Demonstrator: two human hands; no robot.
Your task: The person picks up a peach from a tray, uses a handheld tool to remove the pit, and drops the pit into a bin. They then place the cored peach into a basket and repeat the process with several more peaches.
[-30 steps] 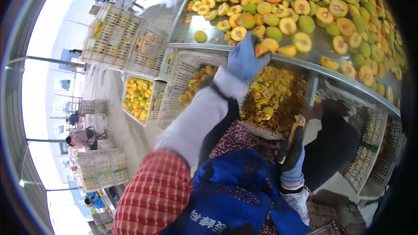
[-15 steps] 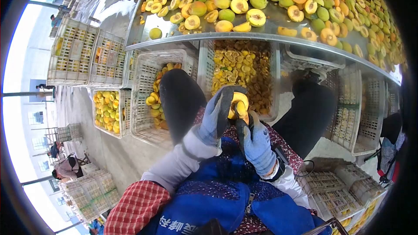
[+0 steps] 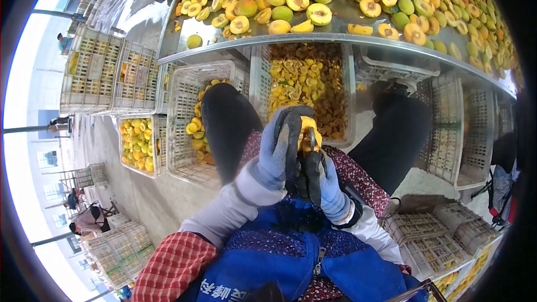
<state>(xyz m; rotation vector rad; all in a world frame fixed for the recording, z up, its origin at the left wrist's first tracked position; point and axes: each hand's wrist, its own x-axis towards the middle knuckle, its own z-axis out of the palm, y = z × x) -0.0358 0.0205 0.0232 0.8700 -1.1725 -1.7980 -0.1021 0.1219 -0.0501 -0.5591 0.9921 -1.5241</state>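
Observation:
My left hand (image 3: 282, 148), in a blue glove with dark fingers, is closed around a yellow-orange peach (image 3: 305, 128) above my lap. From the near right side, my right hand (image 3: 327, 184), gloved alike, presses against the fruit with bent fingers. A narrow dark shape lies across the peach above the right fingers; whether it is a tool or a fingertip I cannot make out. Just beyond my hands, between my knees, a crate (image 3: 349, 95) holds yellow fruit scraps and brown pieces.
A metal table (image 3: 257, 40) heaped with halved and whole peaches (image 3: 319, 14) runs across the front. Left of my knee stand a partly filled crate (image 3: 184, 117) and a smaller full one (image 3: 137, 144). Stacked crates (image 3: 92, 70) rise behind, more (image 3: 444, 128) at right. Other people sit far left.
The fruit has turned in my hands, and the light piece between my right fingers no longer shows. My right fingers have come closer to my left. The view has shifted slightly.

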